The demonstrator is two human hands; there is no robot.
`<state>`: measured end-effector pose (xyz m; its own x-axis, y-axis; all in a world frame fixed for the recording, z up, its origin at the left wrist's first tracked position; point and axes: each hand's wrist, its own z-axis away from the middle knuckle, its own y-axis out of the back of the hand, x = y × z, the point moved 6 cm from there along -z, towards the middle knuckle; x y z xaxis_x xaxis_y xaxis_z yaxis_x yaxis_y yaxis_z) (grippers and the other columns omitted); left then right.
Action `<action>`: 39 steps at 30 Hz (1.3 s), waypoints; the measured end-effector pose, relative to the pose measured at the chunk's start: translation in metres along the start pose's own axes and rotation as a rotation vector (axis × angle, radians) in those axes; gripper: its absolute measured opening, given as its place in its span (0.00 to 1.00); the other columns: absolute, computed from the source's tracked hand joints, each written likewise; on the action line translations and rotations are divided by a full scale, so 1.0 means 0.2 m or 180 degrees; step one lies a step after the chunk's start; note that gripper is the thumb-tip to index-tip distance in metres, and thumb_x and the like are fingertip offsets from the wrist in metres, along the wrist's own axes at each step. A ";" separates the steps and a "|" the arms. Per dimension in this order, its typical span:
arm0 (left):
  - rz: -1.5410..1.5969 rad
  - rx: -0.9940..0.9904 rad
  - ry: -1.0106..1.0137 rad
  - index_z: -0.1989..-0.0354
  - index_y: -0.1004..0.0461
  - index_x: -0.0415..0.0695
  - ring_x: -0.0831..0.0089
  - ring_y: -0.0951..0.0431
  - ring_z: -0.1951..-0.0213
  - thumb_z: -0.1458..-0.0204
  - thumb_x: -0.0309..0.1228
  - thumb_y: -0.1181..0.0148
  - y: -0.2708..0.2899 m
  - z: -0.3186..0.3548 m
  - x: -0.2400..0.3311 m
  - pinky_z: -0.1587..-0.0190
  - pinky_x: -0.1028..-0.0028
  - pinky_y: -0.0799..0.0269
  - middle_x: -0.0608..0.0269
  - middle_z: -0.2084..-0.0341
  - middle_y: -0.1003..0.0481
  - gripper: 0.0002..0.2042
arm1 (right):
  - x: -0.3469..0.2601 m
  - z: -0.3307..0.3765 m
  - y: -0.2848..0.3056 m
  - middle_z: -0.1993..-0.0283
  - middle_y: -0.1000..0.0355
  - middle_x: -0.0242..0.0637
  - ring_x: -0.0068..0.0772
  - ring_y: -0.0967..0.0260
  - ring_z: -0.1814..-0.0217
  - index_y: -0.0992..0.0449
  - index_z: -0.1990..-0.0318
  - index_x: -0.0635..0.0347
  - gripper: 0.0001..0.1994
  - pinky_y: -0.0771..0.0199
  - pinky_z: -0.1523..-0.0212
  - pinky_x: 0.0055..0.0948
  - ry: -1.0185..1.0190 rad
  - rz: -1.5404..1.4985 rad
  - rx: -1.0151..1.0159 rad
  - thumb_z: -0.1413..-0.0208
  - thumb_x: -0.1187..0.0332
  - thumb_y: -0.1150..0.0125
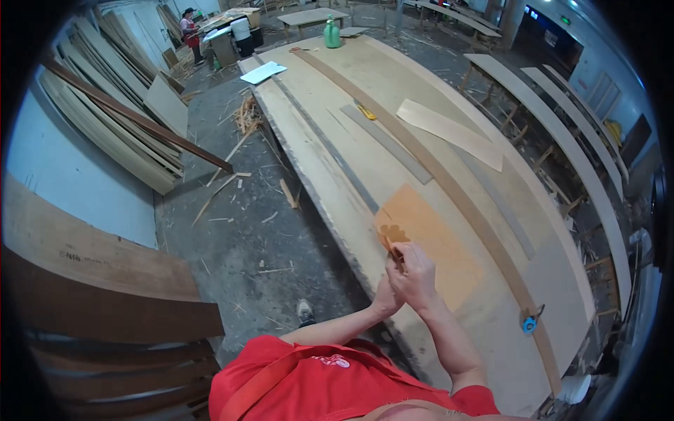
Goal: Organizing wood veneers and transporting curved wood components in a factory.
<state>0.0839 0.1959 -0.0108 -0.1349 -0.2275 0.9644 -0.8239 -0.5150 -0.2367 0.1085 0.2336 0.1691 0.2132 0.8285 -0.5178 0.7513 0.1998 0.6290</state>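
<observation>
Both my hands meet over the near part of a long wooden worktable (337, 151). My right hand (415, 274) is closed, pinching a small thin orange-brown piece (387, 243) whose kind I cannot make out. Tucked against its wrist side is my left hand (387, 293), fingers closed and mostly hidden, so what they grip does not show. A flat orange sheet (446, 256) lies on the table just beyond and under the hands. A darker wavy-edged patch shows on the sheet beside the held piece; whether it is material or shadow is unclear.
A long brown wood strip (449, 186) runs down the table, with a blue clamp-like tool (529, 324) near its end. Farther off lie a yellow utility knife (365, 111), a veneer piece (449, 133), papers (264, 72) and a green bottle (332, 34). Boards (105, 105) lean left.
</observation>
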 end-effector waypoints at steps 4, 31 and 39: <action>-0.0486 0.0249 -0.0218 0.42 0.36 0.38 0.71 0.27 0.51 0.43 0.30 0.40 0.66 -0.02 0.29 0.51 0.71 0.29 0.55 0.50 0.28 0.21 | -0.38 -0.29 -0.50 0.66 0.25 0.40 0.43 0.25 0.64 0.24 0.61 0.59 0.12 0.23 0.64 0.35 0.0100 -0.0435 0.0004 0.55 0.76 0.34; -0.1046 0.3200 -0.0503 0.43 0.34 0.30 0.66 0.25 0.52 0.40 0.26 0.47 3.08 -1.53 1.09 0.48 0.66 0.28 0.52 0.49 0.28 0.18 | 2.12 -1.83 -1.52 0.55 0.24 0.51 0.53 0.26 0.52 0.24 0.53 0.62 0.15 0.26 0.52 0.47 -0.1947 0.1118 -0.0584 0.45 0.64 0.41; -0.1868 0.3743 -0.0055 0.46 0.33 0.31 0.68 0.25 0.50 0.38 0.28 0.47 3.15 -1.81 1.06 0.46 0.69 0.30 0.53 0.49 0.28 0.16 | 2.85 -2.26 -1.74 0.43 0.29 0.48 0.49 0.35 0.37 0.26 0.45 0.59 0.21 0.34 0.37 0.43 -0.1677 0.2042 -0.1587 0.49 0.73 0.42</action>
<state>-0.6625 0.1222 0.0867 0.0910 0.2692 0.9588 0.2127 -0.9458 0.2454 -0.3130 0.8717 -0.0826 0.8343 0.5407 -0.1075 0.0692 0.0907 0.9935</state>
